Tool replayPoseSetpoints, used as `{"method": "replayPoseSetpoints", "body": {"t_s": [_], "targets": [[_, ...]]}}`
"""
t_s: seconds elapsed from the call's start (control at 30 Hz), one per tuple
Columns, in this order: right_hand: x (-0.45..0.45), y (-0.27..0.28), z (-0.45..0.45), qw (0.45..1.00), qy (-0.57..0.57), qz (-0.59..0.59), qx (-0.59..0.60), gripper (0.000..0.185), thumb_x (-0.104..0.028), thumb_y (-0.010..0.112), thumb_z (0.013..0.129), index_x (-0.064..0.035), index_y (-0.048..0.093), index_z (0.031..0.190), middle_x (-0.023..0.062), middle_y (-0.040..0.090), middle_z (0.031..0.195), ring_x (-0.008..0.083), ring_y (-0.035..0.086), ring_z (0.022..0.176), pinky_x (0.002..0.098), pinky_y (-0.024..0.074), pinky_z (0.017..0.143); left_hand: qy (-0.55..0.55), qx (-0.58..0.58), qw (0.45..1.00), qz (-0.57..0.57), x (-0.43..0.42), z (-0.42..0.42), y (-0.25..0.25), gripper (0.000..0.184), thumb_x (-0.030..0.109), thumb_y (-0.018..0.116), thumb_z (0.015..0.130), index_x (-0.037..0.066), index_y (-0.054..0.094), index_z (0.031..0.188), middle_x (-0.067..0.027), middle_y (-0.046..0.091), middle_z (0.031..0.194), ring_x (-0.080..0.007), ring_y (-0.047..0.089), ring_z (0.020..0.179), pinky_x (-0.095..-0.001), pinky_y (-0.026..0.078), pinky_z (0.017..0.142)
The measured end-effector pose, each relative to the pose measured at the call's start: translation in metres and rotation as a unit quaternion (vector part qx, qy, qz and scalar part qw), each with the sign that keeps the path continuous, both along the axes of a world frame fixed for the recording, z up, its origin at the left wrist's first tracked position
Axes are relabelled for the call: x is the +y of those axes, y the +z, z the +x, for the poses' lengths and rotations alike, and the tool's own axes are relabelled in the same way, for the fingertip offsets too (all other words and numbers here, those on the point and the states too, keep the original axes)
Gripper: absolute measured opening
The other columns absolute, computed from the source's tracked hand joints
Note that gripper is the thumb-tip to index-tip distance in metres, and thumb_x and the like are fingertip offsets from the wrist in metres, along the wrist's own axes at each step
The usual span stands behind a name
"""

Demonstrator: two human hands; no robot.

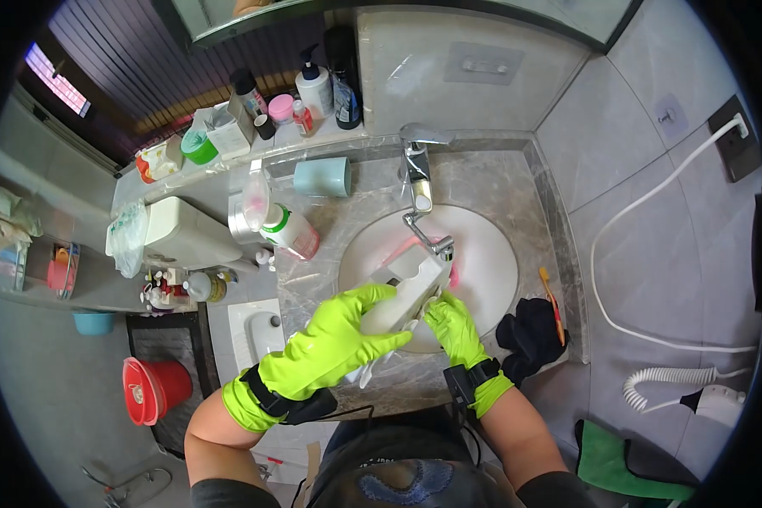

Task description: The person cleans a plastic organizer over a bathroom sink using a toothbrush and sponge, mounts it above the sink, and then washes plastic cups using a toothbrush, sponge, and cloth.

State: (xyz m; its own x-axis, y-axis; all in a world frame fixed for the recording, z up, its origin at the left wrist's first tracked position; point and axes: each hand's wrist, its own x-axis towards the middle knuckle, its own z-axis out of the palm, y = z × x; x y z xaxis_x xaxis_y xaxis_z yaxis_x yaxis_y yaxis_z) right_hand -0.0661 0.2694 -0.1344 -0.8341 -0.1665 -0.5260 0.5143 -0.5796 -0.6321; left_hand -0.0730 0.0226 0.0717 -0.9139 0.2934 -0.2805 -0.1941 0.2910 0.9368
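Observation:
Over the white sink basin [491, 292], a white boxy plastic piece [408, 292] is held tilted under the faucet [418, 182]. My left hand [334, 339], in a yellow-green rubber glove, grips this piece from its left side, thumb and fingers on either side. The gloved right hand [455, 328] has its fingers pressed together at the lower right edge of the piece. What sits between those fingers is too small to make out. Something pale and thin hangs below my left hand. Pinkish colour shows in the basin behind the piece.
A spray bottle [289, 230] and a blue cup [323, 177] are on the counter's left. On the right lie a dark cloth [529, 339] and an orange toothbrush [553, 305]. Toiletries, including a pump bottle [314, 89], line the back ledge. A red bucket [157, 388] stands on the floor.

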Motion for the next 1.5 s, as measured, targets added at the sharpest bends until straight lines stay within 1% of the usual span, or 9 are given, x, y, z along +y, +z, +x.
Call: {"method": "replayPoseSetpoints", "body": {"t_s": [0.33,0.43,0.5,0.7,0.83,0.97,1.27,1.37,1.5], "targets": [[0.012,0.000,-0.033,0.985,-0.140,-0.020,-0.101,0.040,-0.017,0.060,0.101,-0.0036,0.054,0.138,0.0112,0.060,0.121,0.0231,0.063,0.108,0.0402,0.0537,0.095,0.025,-0.076,0.991,0.104,0.010,0.017,-0.008,0.049,0.008,0.081,0.087,0.004,0.060,0.131,-0.0041,0.068,0.116,-0.0122,0.063,0.103,-0.0291,0.052,0.092],[0.048,-0.069,-0.044,0.918,-0.030,0.375,0.127,0.030,-0.027,0.060,0.103,-0.0126,0.058,0.130,0.0021,0.062,0.107,0.0137,0.059,0.092,0.0303,0.0499,0.073,0.001,-0.072,0.987,0.145,0.003,0.010,-0.027,0.047,0.004,0.076,0.090,0.007,0.058,0.132,-0.0039,0.066,0.121,-0.0124,0.061,0.108,-0.0305,0.051,0.095],[0.051,-0.070,-0.049,0.898,-0.046,0.413,0.147,0.026,-0.028,0.059,0.104,-0.0159,0.059,0.127,-0.0014,0.063,0.102,0.0103,0.059,0.087,0.0270,0.0489,0.067,-0.014,-0.061,0.987,0.149,0.000,0.006,-0.039,0.046,0.002,0.073,0.091,0.006,0.056,0.134,-0.0046,0.064,0.123,-0.0132,0.060,0.110,-0.0310,0.050,0.097],[0.067,-0.028,-0.055,0.969,-0.226,0.098,0.021,0.025,-0.015,0.061,0.099,-0.0151,0.057,0.124,-0.0029,0.064,0.101,0.0104,0.059,0.086,0.0318,0.0523,0.074,-0.050,0.069,0.996,-0.021,-0.014,-0.024,-0.078,0.055,0.000,0.069,0.090,0.002,0.051,0.142,-0.0111,0.062,0.132,-0.0203,0.058,0.120,-0.0334,0.046,0.105],[0.079,-0.008,-0.049,0.966,-0.221,0.073,0.110,0.054,-0.006,0.061,0.095,-0.0090,0.044,0.146,0.0034,0.058,0.105,0.0116,0.057,0.085,0.0256,0.0510,0.074,-0.067,0.111,0.988,-0.083,-0.014,-0.052,-0.110,0.058,-0.004,0.068,0.085,0.001,0.053,0.142,-0.0165,0.060,0.138,-0.0262,0.057,0.127,-0.0356,0.044,0.109],[0.083,0.063,-0.035,0.937,-0.166,0.270,0.150,0.072,-0.007,0.066,0.095,-0.0089,0.030,0.157,0.0080,0.058,0.124,0.0151,0.058,0.099,0.0285,0.0526,0.082,-0.083,0.053,0.995,-0.006,-0.010,-0.074,-0.155,0.053,-0.003,0.068,0.088,0.000,0.056,0.140,-0.0133,0.065,0.131,-0.0223,0.060,0.119,-0.0338,0.047,0.104],[0.157,0.090,0.012,0.873,-0.155,0.426,0.179,0.069,-0.004,0.082,0.082,-0.0032,0.048,0.142,0.0109,0.054,0.137,0.0240,0.054,0.125,0.0375,0.0458,0.106,-0.088,0.100,0.986,0.100,0.059,-0.100,-0.182,0.038,0.008,0.069,0.096,0.001,0.061,0.133,-0.0076,0.066,0.126,-0.0151,0.061,0.109,-0.0302,0.050,0.095],[0.139,0.150,0.026,0.881,-0.147,0.431,0.130,0.079,-0.005,0.083,0.078,-0.0063,0.045,0.147,0.0112,0.050,0.141,0.0243,0.054,0.125,0.0371,0.0478,0.104,0.000,0.038,0.991,0.130,0.093,-0.087,-0.194,0.039,0.008,0.066,0.098,0.002,0.058,0.136,-0.0061,0.064,0.122,-0.0146,0.060,0.106,-0.0305,0.050,0.092],[0.135,0.178,0.043,0.755,-0.029,0.609,0.241,0.093,-0.004,0.082,0.073,-0.0120,0.040,0.156,0.0113,0.038,0.149,0.0264,0.050,0.130,0.0387,0.0490,0.104,0.243,-0.031,0.938,0.246,0.152,-0.079,-0.233,0.026,0.013,0.058,0.102,0.002,0.062,0.125,-0.0034,0.065,0.107,-0.0145,0.060,0.093,-0.0301,0.050,0.079]]}}
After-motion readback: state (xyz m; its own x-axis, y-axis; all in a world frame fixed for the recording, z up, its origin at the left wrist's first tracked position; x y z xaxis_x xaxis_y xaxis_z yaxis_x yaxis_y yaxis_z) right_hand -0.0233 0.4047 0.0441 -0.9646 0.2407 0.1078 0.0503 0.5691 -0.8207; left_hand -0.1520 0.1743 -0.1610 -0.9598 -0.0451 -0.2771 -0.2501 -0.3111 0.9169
